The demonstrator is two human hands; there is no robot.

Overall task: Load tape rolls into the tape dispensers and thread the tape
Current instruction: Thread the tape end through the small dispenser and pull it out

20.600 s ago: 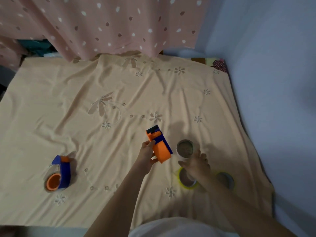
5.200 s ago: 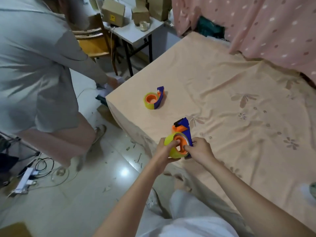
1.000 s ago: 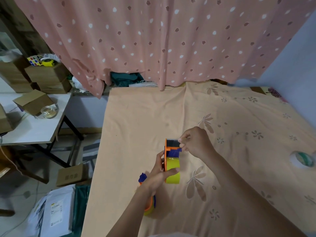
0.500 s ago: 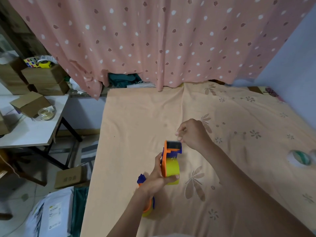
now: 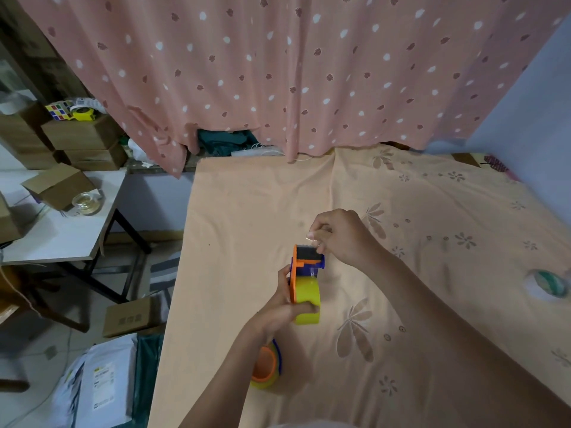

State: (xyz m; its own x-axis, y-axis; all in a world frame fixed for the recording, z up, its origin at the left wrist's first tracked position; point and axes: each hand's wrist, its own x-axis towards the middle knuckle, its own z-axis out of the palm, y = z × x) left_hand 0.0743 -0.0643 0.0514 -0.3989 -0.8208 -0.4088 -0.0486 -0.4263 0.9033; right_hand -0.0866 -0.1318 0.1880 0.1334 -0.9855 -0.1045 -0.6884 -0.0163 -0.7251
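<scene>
My left hand [image 5: 282, 305] grips an orange and blue tape dispenser [image 5: 304, 264] with a yellow tape roll [image 5: 306, 301] loaded in it, held above the peach cloth. My right hand [image 5: 343, 234] pinches the clear tape end [image 5: 313, 237] just past the dispenser's serrated blade. A second orange and blue dispenser [image 5: 267, 366], with a yellow roll on it, lies on the cloth under my left forearm, partly hidden. A green-edged tape roll [image 5: 548, 282] lies on the cloth at the far right.
The peach flowered cloth [image 5: 247, 211] covers the work surface; its left edge drops to the floor. A pink dotted curtain [image 5: 278, 72] hangs behind. At left stand a white table [image 5: 61, 233] with cardboard boxes and a glass jar; boxes and papers litter the floor.
My right hand has drawn the tape end up and away over the blade. My left hand keeps the dispenser nearly where it was.
</scene>
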